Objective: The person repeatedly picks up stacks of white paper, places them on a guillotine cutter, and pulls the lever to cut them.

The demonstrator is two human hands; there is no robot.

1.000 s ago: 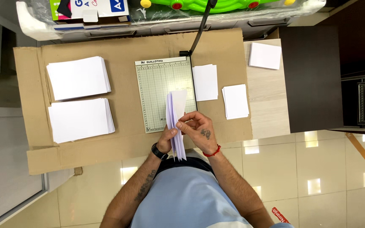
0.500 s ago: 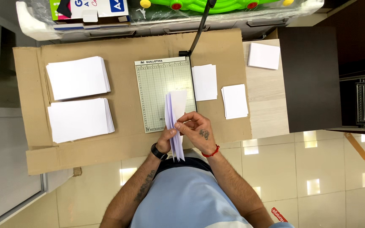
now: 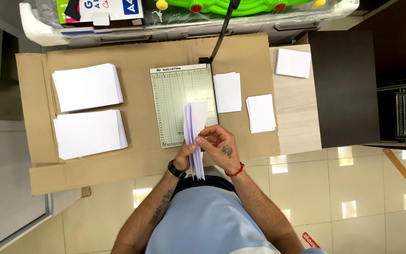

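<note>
A thin sheaf of white paper sheets (image 3: pixel 194 123) stands on edge above the near end of a pale green paper cutter board (image 3: pixel 175 101). My left hand (image 3: pixel 184 157), with a black watch at the wrist, grips the sheaf from the left. My right hand (image 3: pixel 219 148), wearing a red wrist cord, pinches the same sheets from the right with its fingertips on the edges. The cutter's black lever arm (image 3: pixel 222 30) is raised and points away from me.
Two thick stacks of white paper (image 3: pixel 86 87) (image 3: pixel 89 133) lie on the left of the cardboard-covered table (image 3: pixel 38 174). Smaller cut piles (image 3: pixel 227 91) (image 3: pixel 261 113) (image 3: pixel 292 62) lie right of the cutter. Boxes and a green plastic toy (image 3: pixel 240 5) line the far edge.
</note>
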